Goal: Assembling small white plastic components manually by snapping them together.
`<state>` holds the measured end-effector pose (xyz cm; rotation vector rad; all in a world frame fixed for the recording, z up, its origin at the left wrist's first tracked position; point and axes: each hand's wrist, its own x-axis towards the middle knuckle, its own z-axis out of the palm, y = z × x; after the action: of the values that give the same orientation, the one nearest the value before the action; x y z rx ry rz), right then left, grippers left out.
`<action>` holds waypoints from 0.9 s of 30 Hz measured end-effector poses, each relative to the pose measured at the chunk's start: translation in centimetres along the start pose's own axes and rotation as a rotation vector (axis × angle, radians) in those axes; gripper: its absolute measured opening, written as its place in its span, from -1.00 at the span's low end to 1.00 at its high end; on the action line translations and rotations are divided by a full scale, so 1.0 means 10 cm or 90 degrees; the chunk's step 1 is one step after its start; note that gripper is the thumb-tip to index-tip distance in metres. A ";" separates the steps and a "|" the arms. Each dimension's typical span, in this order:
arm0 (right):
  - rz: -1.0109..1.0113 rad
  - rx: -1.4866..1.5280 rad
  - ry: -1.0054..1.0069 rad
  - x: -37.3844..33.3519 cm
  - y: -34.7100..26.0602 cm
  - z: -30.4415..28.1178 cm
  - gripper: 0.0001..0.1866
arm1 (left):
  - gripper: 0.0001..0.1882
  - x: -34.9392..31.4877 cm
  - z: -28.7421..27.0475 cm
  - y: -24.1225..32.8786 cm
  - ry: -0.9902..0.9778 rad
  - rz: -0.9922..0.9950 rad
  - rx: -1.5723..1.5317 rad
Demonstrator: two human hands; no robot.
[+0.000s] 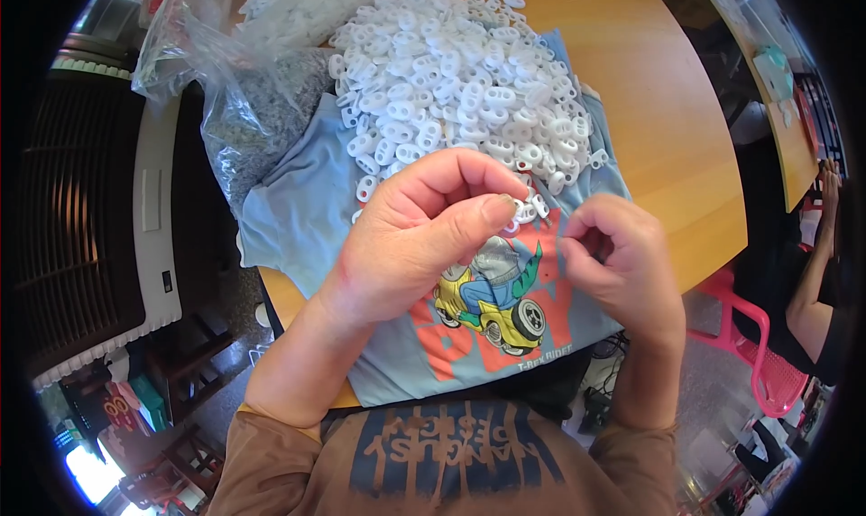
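My left hand (415,232) hovers over a light blue printed T-shirt (307,214), thumb and forefinger brought together. A few small white oval plastic pieces with two holes (532,211) show right at its fingertips; whether one is in the pinch I cannot tell. To the right, my right hand (622,259) is closed in a pinch and slightly blurred, apart from the left. Anything between its fingertips is too small to make out. Just beyond both hands, a large heap of the same white pieces (451,78) lies on the shirt.
A clear plastic bag (266,110) of small grey parts stands left of the heap, with another bag of white pieces (307,6) behind. Under the shirt is a wooden table (658,92). A pink chair (767,372) and another person's arm (819,254) are at the right.
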<state>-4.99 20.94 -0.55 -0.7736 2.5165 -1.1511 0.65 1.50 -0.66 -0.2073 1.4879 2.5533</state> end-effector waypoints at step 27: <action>-0.087 0.638 0.014 0.33 -0.31 0.20 -0.80 | -0.78 -0.09 -0.02 0.09 0.017 0.094 -0.068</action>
<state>-5.65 16.13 0.43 -0.6176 1.5360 -2.1565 1.37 0.80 0.16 -0.1519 1.4268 2.7603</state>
